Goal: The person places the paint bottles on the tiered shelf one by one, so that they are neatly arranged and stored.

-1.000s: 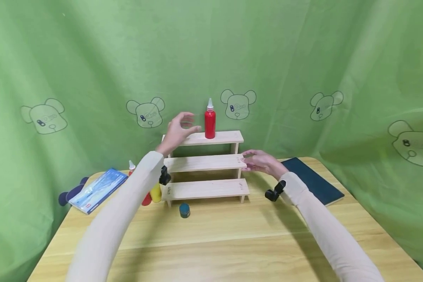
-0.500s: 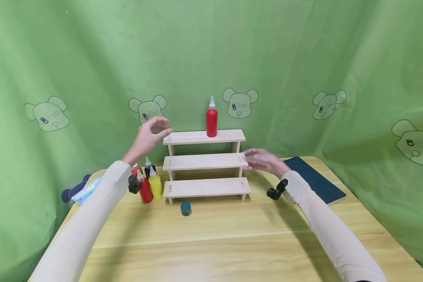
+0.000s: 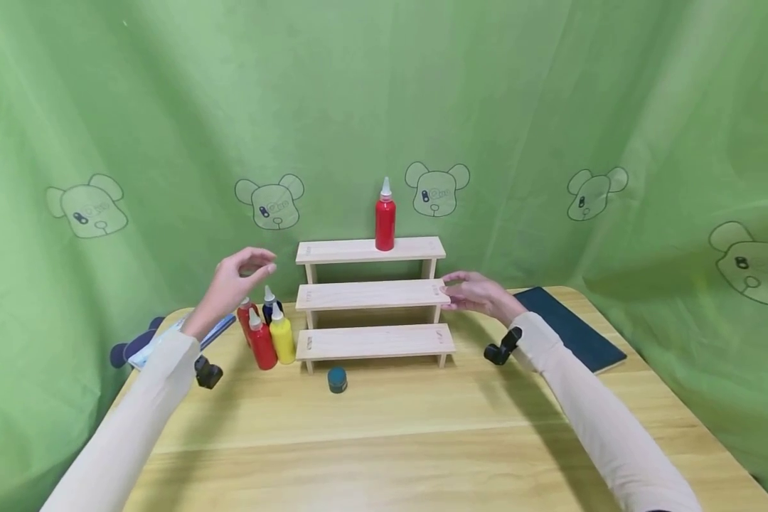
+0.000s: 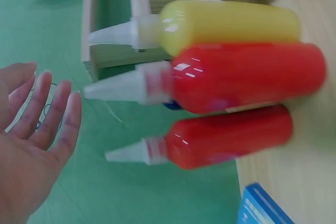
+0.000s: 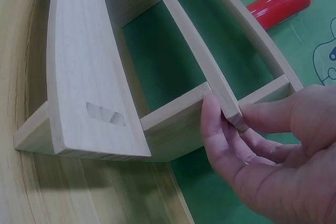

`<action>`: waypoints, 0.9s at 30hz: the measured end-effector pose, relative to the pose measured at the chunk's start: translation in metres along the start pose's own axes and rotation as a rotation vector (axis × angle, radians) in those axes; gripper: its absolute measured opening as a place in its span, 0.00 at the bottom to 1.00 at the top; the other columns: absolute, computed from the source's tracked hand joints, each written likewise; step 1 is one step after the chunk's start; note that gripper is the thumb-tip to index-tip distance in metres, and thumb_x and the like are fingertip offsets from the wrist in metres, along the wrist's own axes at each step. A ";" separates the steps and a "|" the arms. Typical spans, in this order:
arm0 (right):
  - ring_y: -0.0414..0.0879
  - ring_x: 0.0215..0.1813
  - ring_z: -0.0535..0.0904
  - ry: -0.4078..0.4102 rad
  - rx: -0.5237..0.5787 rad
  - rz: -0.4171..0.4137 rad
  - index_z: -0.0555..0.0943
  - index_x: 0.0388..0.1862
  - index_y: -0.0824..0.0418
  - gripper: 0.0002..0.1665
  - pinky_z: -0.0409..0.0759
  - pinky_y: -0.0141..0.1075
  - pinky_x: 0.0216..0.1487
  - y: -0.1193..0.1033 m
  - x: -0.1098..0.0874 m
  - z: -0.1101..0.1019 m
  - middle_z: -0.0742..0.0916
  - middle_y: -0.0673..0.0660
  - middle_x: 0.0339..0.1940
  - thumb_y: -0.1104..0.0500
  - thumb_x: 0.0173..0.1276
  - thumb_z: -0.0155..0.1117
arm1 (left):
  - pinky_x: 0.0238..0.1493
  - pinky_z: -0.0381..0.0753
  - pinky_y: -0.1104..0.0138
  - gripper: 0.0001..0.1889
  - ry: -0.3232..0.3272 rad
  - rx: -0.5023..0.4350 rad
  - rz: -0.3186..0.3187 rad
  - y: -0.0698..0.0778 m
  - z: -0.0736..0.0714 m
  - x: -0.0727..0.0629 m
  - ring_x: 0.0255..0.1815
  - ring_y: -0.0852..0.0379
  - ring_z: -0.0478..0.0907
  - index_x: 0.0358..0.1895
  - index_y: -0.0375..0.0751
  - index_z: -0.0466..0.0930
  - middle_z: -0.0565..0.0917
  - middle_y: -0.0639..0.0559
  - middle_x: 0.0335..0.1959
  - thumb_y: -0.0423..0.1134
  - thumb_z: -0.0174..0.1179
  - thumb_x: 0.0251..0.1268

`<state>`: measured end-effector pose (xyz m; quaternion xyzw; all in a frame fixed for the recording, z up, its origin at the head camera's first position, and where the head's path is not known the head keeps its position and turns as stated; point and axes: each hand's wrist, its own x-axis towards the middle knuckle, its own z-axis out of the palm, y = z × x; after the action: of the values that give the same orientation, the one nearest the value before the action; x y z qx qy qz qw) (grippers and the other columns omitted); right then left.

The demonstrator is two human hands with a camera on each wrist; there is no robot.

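My left hand (image 3: 235,279) hovers with loosely bent fingers and nothing in it, just above the group of squeeze bottles. That group holds a front red bottle (image 3: 264,345), a yellow bottle (image 3: 284,340), a dark blue bottle (image 3: 269,304) and another red bottle (image 4: 226,136), all with white pointed caps. My right hand (image 3: 476,295) pinches the right end of the middle step of a three-tier wooden shelf (image 3: 374,341), thumb on top and fingers beneath in the right wrist view. On the top step stands a red bottle (image 3: 385,224), upright near the middle.
A small jar with a teal lid (image 3: 337,380) stands in front of the shelf. Behind my left arm lie a blue-and-white box (image 3: 217,328) and a purple object (image 3: 128,350). At the right lies a dark flat board (image 3: 569,328). A green curtain (image 3: 525,128) hangs behind the table.
My left hand has moved from beside the red bottle on the top step leftward and down to the bottle group. My right hand keeps its hold on the middle step.
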<state>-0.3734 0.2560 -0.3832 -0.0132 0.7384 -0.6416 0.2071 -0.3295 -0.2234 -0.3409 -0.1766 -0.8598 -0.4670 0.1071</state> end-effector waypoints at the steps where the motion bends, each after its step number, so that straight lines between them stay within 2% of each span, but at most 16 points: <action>1: 0.43 0.38 0.85 -0.002 -0.001 -0.003 0.53 0.80 0.75 0.36 0.89 0.32 0.49 0.001 0.000 0.000 0.84 0.58 0.43 0.72 0.79 0.54 | 0.55 0.80 0.70 0.19 -0.009 0.014 0.002 -0.002 0.000 -0.004 0.56 0.45 0.82 0.65 0.36 0.78 0.85 0.39 0.59 0.41 0.61 0.79; 5: 0.42 0.37 0.84 -0.001 -0.001 -0.003 0.53 0.80 0.75 0.36 0.89 0.31 0.48 0.003 0.000 0.001 0.83 0.57 0.42 0.71 0.79 0.54 | 0.49 0.82 0.72 0.16 -0.041 0.060 0.010 -0.011 0.002 -0.021 0.54 0.41 0.84 0.62 0.39 0.80 0.86 0.40 0.56 0.42 0.61 0.79; 8: 0.42 0.37 0.83 -0.007 -0.003 -0.004 0.51 0.81 0.75 0.37 0.89 0.31 0.49 0.001 0.000 0.001 0.82 0.58 0.42 0.71 0.79 0.54 | 0.47 0.82 0.76 0.16 -0.044 0.071 0.013 -0.019 0.002 -0.032 0.52 0.41 0.85 0.60 0.39 0.81 0.87 0.40 0.55 0.43 0.62 0.79; 15: 0.43 0.38 0.84 0.014 -0.001 -0.002 0.54 0.80 0.75 0.35 0.89 0.33 0.51 0.003 -0.001 0.001 0.81 0.58 0.44 0.70 0.79 0.54 | 0.49 0.83 0.77 0.18 -0.060 0.086 0.005 -0.034 -0.001 -0.051 0.53 0.44 0.85 0.60 0.37 0.82 0.87 0.41 0.55 0.45 0.65 0.76; 19: 0.44 0.38 0.85 0.006 -0.001 0.008 0.53 0.80 0.75 0.36 0.89 0.33 0.50 0.005 -0.002 -0.001 0.83 0.58 0.43 0.71 0.79 0.54 | 0.50 0.84 0.72 0.20 -0.094 0.092 -0.020 -0.044 0.003 -0.059 0.51 0.44 0.84 0.61 0.37 0.81 0.87 0.41 0.52 0.46 0.67 0.74; 24: 0.43 0.39 0.84 -0.007 -0.009 -0.003 0.52 0.80 0.75 0.36 0.88 0.34 0.55 0.002 -0.003 -0.001 0.82 0.58 0.44 0.71 0.79 0.53 | 0.47 0.84 0.71 0.21 -0.085 0.084 -0.023 -0.060 0.010 -0.064 0.48 0.46 0.83 0.60 0.36 0.82 0.85 0.43 0.44 0.43 0.71 0.70; 27: 0.43 0.39 0.83 -0.009 -0.003 -0.007 0.53 0.80 0.75 0.36 0.88 0.35 0.56 0.001 -0.001 0.000 0.82 0.59 0.45 0.71 0.79 0.53 | 0.47 0.84 0.72 0.25 -0.081 0.052 -0.037 -0.069 0.015 -0.068 0.52 0.42 0.83 0.63 0.34 0.79 0.85 0.40 0.49 0.42 0.73 0.68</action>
<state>-0.3722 0.2564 -0.3842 -0.0189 0.7383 -0.6412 0.2083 -0.2951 -0.2596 -0.4256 -0.1764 -0.8785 -0.4387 0.0680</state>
